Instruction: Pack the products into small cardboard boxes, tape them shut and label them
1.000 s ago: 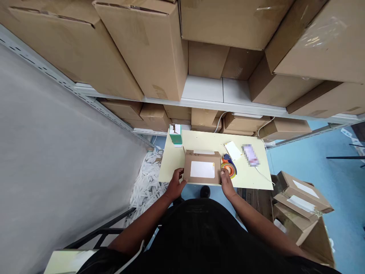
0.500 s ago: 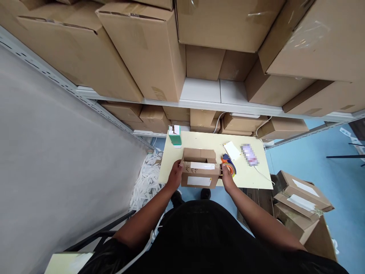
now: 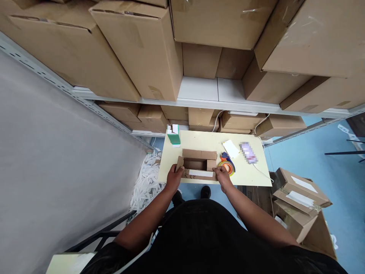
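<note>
Handling of a small open box, seen from the head. The cardboard box [image 3: 194, 163] lies at the near edge of the table [image 3: 199, 136], between the 2 hands. Its orientation has just changed: 1.0 s ago a face with a large white label was turned upward, 0.5 s ago the box was tipping, and now its opening faces up with that label out of sight. The work, as judged from this turn, has passed from the labelled face to the inside.

The left hand [image 3: 174, 177] is closed on the left end, beside a raised flap; the right hand [image 3: 223, 177] is closed on the near right corner, just beside a tape roll [image 3: 228, 167]. The near panel bears a white strip and dark handwriting (too small to read).

Containers: the box shows only bare brown cardboard within, with 1 flap standing along its far side; its deepest part is shadowed. A green box [image 3: 175, 138] stands at the table's far left corner, its contents hidden. At lower right, a large open carton [image 3: 321, 241] has smaller cartons [image 3: 302, 187] piled at its mouth. Closed cartons [image 3: 142, 57] line the shelf [image 3: 199, 88].
</note>
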